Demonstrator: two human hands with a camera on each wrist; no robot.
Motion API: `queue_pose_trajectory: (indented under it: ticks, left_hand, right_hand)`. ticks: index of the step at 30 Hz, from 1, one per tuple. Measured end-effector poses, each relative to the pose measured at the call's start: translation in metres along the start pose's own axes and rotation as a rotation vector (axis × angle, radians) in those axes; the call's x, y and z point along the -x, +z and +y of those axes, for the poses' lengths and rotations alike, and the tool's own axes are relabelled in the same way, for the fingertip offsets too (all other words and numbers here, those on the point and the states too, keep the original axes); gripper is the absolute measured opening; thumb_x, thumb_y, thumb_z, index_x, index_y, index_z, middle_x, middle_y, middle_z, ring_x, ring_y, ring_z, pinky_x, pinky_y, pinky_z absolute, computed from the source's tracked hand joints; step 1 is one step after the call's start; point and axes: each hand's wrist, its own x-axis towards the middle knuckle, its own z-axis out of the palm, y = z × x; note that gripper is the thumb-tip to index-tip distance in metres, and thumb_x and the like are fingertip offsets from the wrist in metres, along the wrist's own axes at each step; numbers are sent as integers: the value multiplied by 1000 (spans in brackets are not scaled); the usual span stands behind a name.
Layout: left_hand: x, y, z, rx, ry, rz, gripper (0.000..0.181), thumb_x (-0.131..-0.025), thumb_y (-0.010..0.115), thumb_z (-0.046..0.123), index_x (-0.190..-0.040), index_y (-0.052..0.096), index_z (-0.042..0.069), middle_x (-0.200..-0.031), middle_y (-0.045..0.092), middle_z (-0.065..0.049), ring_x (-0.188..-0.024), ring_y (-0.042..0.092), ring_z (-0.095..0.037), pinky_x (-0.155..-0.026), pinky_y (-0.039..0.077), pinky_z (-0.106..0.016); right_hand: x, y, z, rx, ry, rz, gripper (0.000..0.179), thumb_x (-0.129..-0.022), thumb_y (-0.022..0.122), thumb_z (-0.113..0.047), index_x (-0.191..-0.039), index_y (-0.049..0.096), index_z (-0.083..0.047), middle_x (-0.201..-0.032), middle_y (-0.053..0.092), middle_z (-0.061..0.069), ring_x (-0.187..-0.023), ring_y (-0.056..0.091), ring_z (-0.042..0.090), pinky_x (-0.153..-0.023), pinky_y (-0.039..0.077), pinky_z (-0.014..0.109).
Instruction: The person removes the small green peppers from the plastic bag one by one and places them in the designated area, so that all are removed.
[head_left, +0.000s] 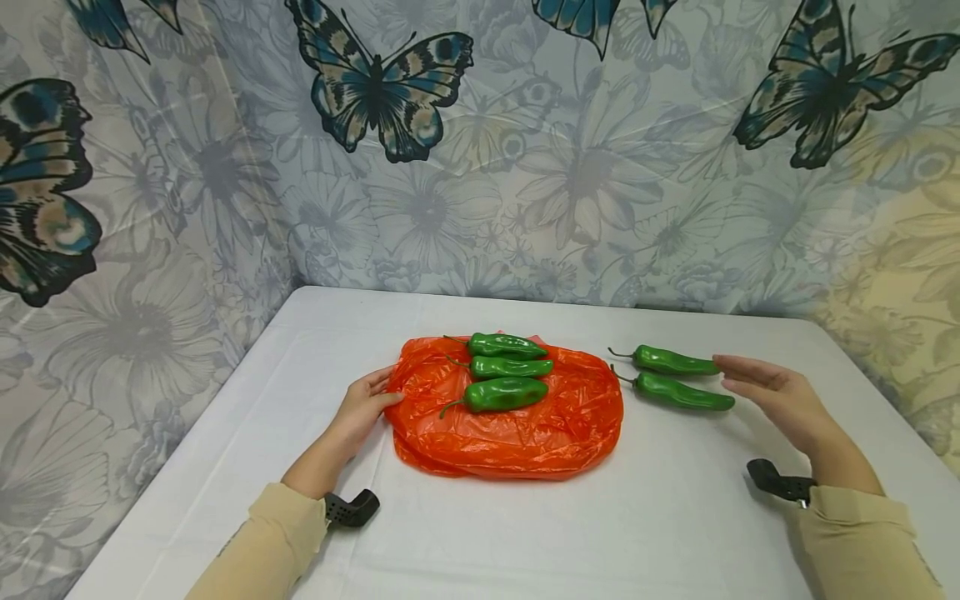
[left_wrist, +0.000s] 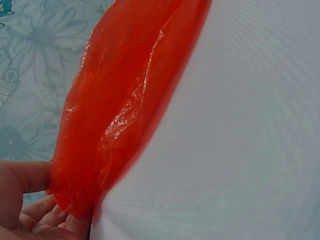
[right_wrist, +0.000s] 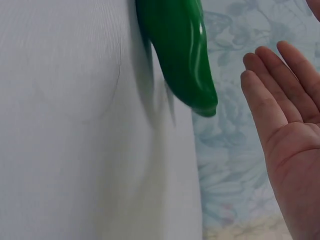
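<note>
A red plastic bag (head_left: 510,442) lies flat on the white table, its surface crinkled. Three green peppers (head_left: 507,394) rest on top of it in a stack of rows, stems to the left. At the bag's left edge, my left hand (head_left: 365,408) pinches the plastic between thumb and fingers; the left wrist view shows the thumb (left_wrist: 35,176) at the bag's edge. Two more green peppers (head_left: 682,392) lie on the table right of the bag. My right hand (head_left: 780,400), fingers straight and holding nothing, is beside their tips; its palm (right_wrist: 295,145) shows in the right wrist view.
The white table (head_left: 525,542) ends in a back edge against a wall covering (head_left: 480,208) printed with flowers and butterflies. A black wrist camera (head_left: 352,508) sits on the left wrist, another black camera (head_left: 780,482) on the right.
</note>
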Motion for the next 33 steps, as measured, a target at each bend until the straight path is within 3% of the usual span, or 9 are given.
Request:
queue_pose_trajectory:
  ticks: [13, 20, 33]
  left_hand:
    - [-1, 0, -1, 7, 0, 0, 56, -88, 53, 0, -141, 36, 1, -145, 39, -19, -131, 41, -27, -87, 46, -16]
    - [0, 0, -1, 8, -2, -1, 56, -89, 52, 0, -142, 34, 1, -145, 39, -18, -130, 41, -27, -82, 46, -12]
    - [0, 1, 0, 5, 3, 5, 56, -88, 53, 0, -141, 36, 1, -144, 40, -18, -130, 41, -27, -82, 45, -12]
  right_hand:
    - [-12, 19, -27, -67, -130, -63, 51, -91, 60, -21, -137, 46, -5, -115, 54, -34, -106, 47, -23, -79, 36, 1]
    - [-17, 30, -39, -67, -131, -67, 50, -89, 62, -20, -134, 48, -3, -117, 57, -29, -105, 49, -20, -81, 38, 1]
    - [-26, 41, -45, -162, -170, -94, 50, -89, 62, -13, -134, 47, 1, -116, 59, -28, -107, 52, -15, -83, 41, 3]
